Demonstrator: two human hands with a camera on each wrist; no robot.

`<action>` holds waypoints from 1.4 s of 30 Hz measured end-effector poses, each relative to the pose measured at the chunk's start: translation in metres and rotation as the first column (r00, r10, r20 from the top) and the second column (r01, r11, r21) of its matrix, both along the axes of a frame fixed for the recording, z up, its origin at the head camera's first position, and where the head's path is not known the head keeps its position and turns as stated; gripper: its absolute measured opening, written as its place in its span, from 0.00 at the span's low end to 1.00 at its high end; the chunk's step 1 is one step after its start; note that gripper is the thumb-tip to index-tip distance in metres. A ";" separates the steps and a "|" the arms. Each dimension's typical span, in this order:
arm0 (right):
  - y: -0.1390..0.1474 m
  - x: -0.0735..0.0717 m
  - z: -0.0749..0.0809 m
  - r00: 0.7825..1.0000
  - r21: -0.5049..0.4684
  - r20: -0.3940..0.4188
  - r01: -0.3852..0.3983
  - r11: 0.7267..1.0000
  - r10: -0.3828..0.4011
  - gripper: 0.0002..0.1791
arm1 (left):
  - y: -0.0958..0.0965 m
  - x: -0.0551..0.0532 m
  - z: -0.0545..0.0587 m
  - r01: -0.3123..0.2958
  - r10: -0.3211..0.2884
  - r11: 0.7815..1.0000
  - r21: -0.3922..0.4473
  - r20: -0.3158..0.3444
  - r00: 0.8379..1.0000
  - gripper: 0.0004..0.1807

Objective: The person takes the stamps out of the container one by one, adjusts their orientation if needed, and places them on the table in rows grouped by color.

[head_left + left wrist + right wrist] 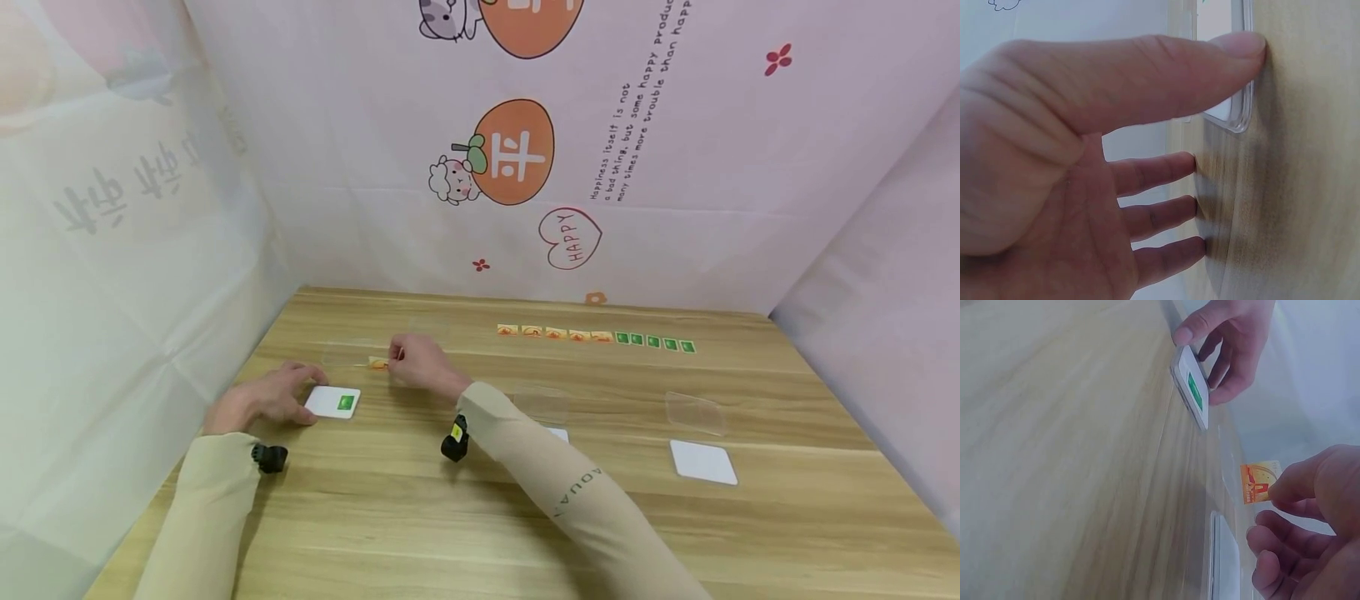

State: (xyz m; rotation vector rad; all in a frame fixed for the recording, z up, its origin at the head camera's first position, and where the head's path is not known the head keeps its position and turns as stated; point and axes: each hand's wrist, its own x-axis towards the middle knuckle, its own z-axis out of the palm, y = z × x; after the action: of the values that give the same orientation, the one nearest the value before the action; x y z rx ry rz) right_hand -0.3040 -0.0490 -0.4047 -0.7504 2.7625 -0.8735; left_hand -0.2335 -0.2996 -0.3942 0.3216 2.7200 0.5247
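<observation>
My left hand [273, 397] holds a flat white card in a clear case [319, 402] by its edges, with the thumb [1235, 53] along the near side. A small green stamp-like piece [346, 402] lies on the right part of its white face. Just beyond, my right hand [422, 364] pinches a small orange picture piece [1257, 481] between thumb and forefinger, raised above the table. Its picture faces the right wrist camera, and the fingertips cover one edge. The right hand's other fingers curl loosely beneath. In the head view the orange piece [378, 363] is partly hidden.
Along the back runs a row of small orange pieces [555, 333] and green pieces [653, 342]. A clear cover [348, 352] lies behind the left card; others [696, 414] lie rightward. One white card [705, 462] sits at right, another [558, 433] is half hidden by my right sleeve.
</observation>
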 end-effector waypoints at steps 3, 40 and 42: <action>0.004 -0.003 -0.001 1.000 -0.010 -0.016 -0.008 1.000 0.008 0.03 | -0.001 0.000 0.000 -0.006 0.006 1.000 0.001 0.002 1.000 0.31; 0.061 -0.047 0.009 0.998 0.056 -0.034 0.061 0.997 -0.059 0.04 | -0.002 0.002 0.000 -0.008 0.008 1.000 0.023 0.011 1.000 0.32; 0.065 -0.050 0.010 0.996 0.051 -0.034 0.079 0.996 -0.077 0.04 | -0.001 0.001 0.000 -0.004 0.004 1.000 0.021 0.013 1.000 0.32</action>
State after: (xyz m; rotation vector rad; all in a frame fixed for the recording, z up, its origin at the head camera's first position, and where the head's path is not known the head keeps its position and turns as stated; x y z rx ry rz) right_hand -0.3536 0.0164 -0.3952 -0.6572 2.8489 -0.8057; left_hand -0.2328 -0.3005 -0.3943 0.3168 2.7050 0.5551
